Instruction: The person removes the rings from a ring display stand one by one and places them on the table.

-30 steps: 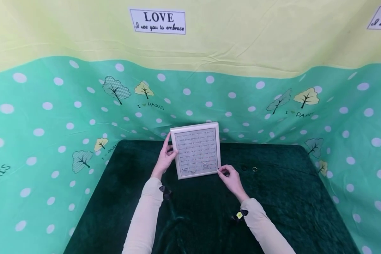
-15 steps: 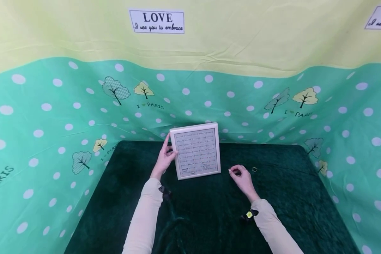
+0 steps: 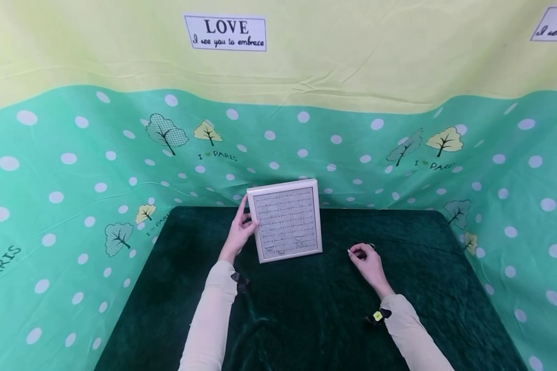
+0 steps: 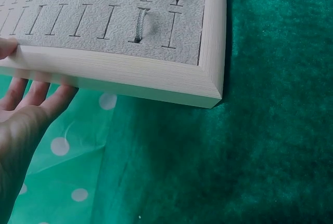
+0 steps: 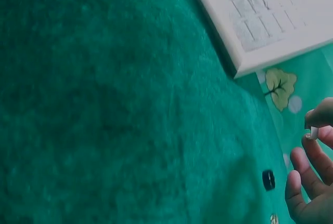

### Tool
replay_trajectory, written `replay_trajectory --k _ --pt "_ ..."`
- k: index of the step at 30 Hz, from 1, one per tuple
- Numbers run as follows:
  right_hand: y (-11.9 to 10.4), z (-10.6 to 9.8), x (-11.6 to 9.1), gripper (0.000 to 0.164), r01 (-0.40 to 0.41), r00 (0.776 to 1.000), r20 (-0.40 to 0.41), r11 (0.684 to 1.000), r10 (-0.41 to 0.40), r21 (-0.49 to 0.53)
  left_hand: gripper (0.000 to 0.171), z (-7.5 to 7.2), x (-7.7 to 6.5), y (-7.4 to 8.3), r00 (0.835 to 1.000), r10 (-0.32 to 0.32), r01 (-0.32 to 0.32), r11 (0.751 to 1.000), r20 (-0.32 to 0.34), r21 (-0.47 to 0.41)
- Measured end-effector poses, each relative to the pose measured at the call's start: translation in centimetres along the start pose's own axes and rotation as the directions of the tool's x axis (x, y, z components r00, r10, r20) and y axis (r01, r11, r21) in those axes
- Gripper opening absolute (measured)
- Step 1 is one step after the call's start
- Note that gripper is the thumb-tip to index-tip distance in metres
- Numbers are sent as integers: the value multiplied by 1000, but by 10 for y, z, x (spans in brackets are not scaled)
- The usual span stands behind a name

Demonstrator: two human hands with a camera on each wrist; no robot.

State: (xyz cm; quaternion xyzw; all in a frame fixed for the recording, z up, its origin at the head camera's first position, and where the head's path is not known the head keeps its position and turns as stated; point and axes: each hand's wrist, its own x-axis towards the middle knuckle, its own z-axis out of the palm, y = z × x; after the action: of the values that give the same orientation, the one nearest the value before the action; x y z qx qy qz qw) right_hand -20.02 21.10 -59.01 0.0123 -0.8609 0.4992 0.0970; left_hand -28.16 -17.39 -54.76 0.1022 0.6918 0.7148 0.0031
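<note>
A small white piece [image 5: 314, 133] is pinched by the right hand [image 3: 369, 263], thumb and finger closed right down on it; whether it's a ring can't be told, too tiny. The other fingers are loosely bent, and a black ring [image 5: 268, 180] can be seen just beside them on the cloth [image 3: 315, 309], with a gold ring [image 5: 274, 219] near that one. The tray [image 3: 317, 219] is gripped at its left edge by the left hand [image 3: 238, 234], thumb over the front rim, fingers against the side. It's stood tilted on the cloth, toward the back edge; whether the wall [image 3: 348, 154] is touched by its top can't be told. A few rings [image 4: 140, 25] are slotted in its lower rows. As for room, a strip of cloth is left between the tray's right edge and the right hand, with a wider stretch left in front, between the sleeves [image 3: 207, 319].
</note>
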Motion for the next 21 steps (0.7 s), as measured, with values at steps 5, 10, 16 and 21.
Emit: replay_trajectory --k 5,10,16,21 --pt "6 -9 -1 8 -12 1000 9 1000 12 -13 82 1 -1 1 1000 -7 7 1000 -1 5" --pt "12 -20 0 8 7 1000 -5 999 -7 -38 82 2 -3 8 1000 -23 23 1000 7 -19" --pt "17 -35 1 9 1 1000 -8 998 -1 -69 82 -1 -1 1 1000 -8 8 1000 7 -6" --pt "21 -46 4 11 -10 1000 0 996 10 -90 82 -1 0 1 1000 -4 4 1000 13 16"
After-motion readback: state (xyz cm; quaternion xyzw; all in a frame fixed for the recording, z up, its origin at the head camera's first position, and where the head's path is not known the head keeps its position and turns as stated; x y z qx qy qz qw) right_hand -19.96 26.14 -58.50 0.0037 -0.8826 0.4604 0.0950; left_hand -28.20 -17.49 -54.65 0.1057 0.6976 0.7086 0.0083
